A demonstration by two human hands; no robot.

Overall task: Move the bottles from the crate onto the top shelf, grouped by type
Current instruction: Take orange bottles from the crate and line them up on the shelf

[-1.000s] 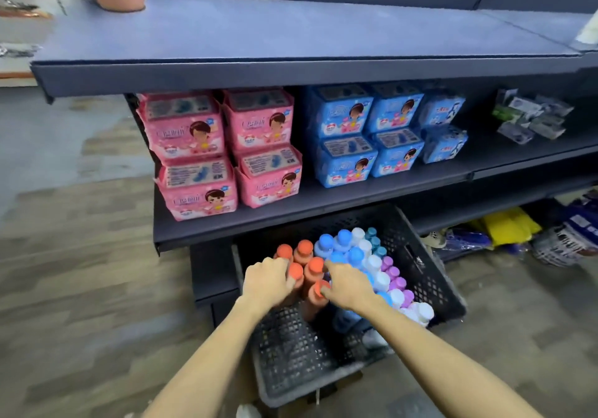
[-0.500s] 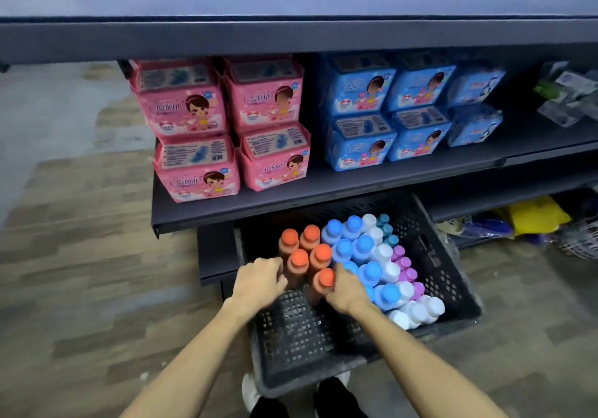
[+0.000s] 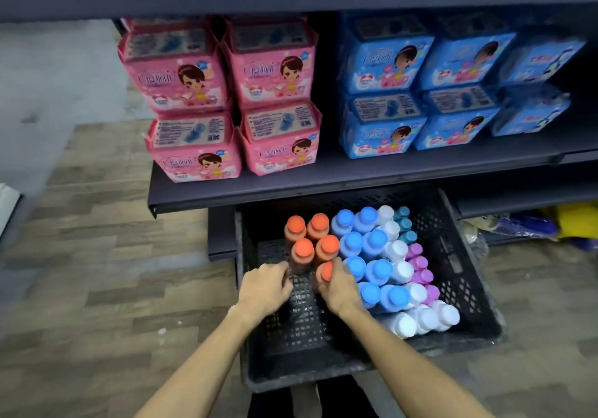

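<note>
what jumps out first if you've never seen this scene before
The black crate on the floor grabs the eye, packed with bottles in colour blocks: orange caps at left, then blue caps, white, purple and teal. The right hand grips the nearest orange-capped bottle, the left hand close beside it. Above, stacked pink boxes and blue boxes fill the middle shelf.

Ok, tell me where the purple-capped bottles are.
In the head view the purple-capped bottles stand in the right part of the crate, between the white-capped bottles and its right wall, just nearer than the teal-capped bottles.
</note>
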